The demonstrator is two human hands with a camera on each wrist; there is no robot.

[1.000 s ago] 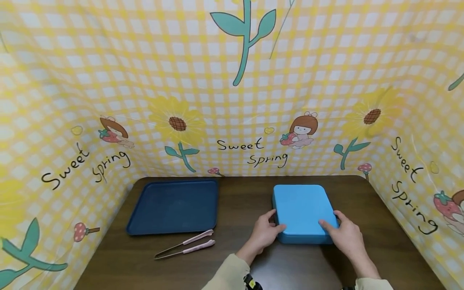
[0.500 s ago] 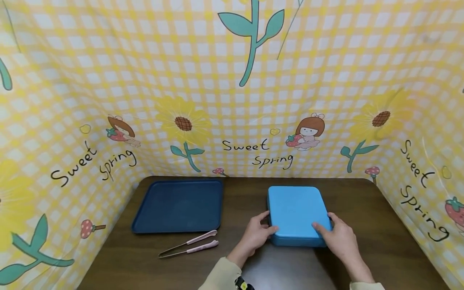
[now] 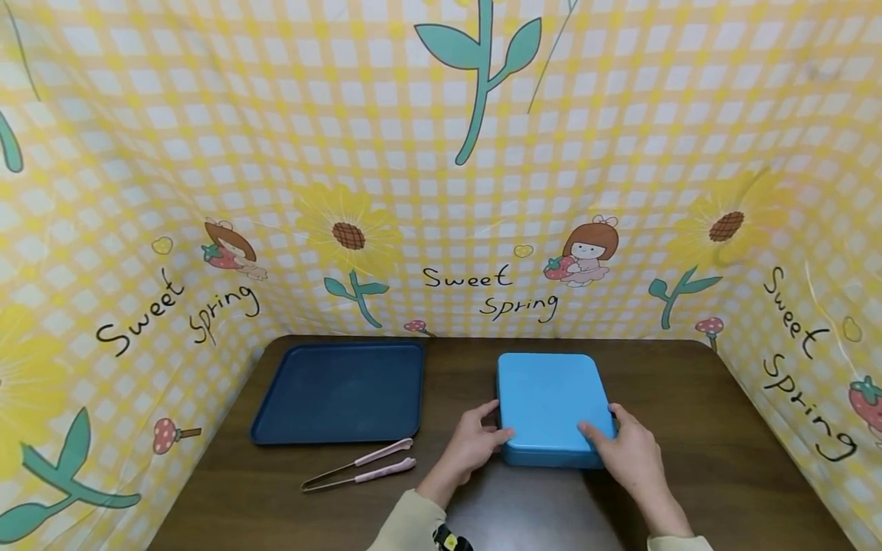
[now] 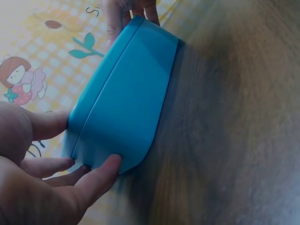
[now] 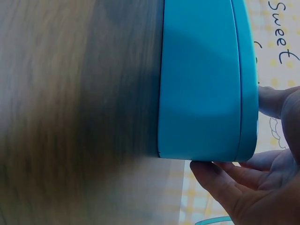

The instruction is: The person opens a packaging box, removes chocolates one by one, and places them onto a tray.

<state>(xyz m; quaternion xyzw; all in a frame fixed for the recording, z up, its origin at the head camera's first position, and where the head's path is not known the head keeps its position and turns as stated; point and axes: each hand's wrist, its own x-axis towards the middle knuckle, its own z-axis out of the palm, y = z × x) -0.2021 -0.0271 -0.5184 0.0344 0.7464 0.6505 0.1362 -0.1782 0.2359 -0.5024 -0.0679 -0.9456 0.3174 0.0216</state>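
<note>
A flat, square blue box (image 3: 551,402) with rounded corners and a seam below its lid sits on the dark wooden table, right of the middle. My left hand (image 3: 473,444) holds its left side, thumb near the front left corner of the lid. On the opposite side my right hand (image 3: 632,453) grips it, with the thumb on the lid and the fingers along the wall. In the left wrist view, several fingers (image 4: 101,180) touch the box's side wall. The right wrist view shows the box's front wall (image 5: 201,84) low over the wood. The lid is on; its contents are hidden.
To the left lies a dark blue tray (image 3: 338,394) with a raised rim. Tongs (image 3: 384,469) with pink handles rest in front of it, spread apart. A yellow checked cloth (image 3: 441,199) hangs behind and beside the table (image 3: 524,513).
Both hands have moved the blue box leftward across the table, nearer to the tray. Their hold on it looks the same. The head view has shifted slightly; the tray and tongs stay put.
</note>
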